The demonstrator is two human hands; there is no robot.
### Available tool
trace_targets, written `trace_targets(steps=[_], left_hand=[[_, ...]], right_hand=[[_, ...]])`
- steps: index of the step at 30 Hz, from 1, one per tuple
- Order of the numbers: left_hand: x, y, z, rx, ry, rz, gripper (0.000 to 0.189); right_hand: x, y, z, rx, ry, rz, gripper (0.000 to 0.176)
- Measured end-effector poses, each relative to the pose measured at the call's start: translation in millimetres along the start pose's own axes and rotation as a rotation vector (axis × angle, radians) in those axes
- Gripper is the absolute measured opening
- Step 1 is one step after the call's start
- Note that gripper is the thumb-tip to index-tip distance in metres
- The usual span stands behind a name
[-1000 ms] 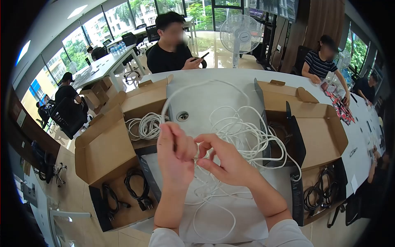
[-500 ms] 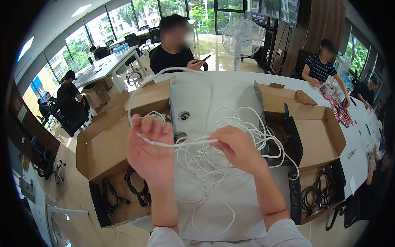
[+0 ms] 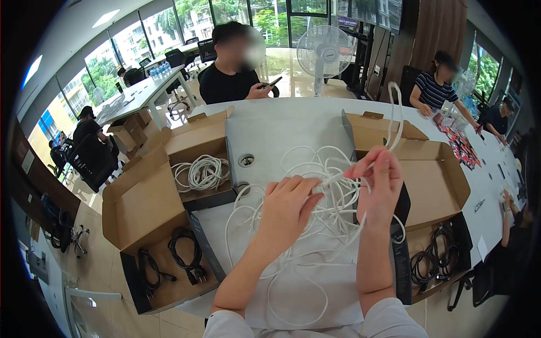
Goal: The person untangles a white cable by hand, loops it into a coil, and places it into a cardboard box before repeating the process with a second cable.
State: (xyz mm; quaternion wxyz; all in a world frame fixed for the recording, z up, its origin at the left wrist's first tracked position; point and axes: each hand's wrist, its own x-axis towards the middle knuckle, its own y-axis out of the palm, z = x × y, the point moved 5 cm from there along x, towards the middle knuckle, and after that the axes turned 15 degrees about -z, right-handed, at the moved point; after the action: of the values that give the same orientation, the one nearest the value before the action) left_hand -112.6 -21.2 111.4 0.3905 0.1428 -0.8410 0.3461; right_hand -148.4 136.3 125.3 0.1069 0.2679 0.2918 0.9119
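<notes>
Part of the white cable (image 3: 337,205) is covered by the left hand (image 3: 285,208) and the right hand (image 3: 383,183), and its strands cannot be traced through the tangle. The right fingertips are slightly blurred. The inside of the rear right box (image 3: 383,127) is mostly hidden by the right hand and the cable. The white sleeves (image 3: 389,320) are cut off by the lower edge, the screen (image 3: 383,11) by the upper. The lettering on the front right box (image 3: 401,265) is too small to be read.
</notes>
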Motion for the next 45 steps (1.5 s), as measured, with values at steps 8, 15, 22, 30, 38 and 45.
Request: trace_targets(steps=[8, 15, 22, 30, 38, 45], left_hand=[[-1.4, -11.2, 11.2, -0.14, -0.183, 0.013, 0.013], [-5.0, -48.2, 32.2, 0.011, -0.262, -0.11, 0.024], [-12.8, -81.3, 67.5, 0.027, -0.213, -0.356, 0.032], [-12.0, -115.5, 76.0, 0.121, -0.286, -0.504, 0.035], [-3.7, -127.0, 45.7, 0.141, -0.108, -0.77, 0.027], [-14.1, -156.6, 83.0, 0.232, -0.341, -0.793, 0.03]], right_hand=[[16.7, -15.5, -6.5, 0.135, 0.134, 0.002, 0.024], [-7.0, 5.1, -11.2, -0.388, -0.022, 0.483, 0.014], [12.3, -15.0, -16.8, -0.356, 0.382, 0.513, 0.018], [52.8, -75.6, 6.1, 0.402, 0.276, -0.328, 0.018], [63.7, -96.1, -1.6, 0.549, 0.191, -0.482, 0.016], [74.7, -118.5, -8.5, 0.661, 0.17, -0.538, 0.016]])
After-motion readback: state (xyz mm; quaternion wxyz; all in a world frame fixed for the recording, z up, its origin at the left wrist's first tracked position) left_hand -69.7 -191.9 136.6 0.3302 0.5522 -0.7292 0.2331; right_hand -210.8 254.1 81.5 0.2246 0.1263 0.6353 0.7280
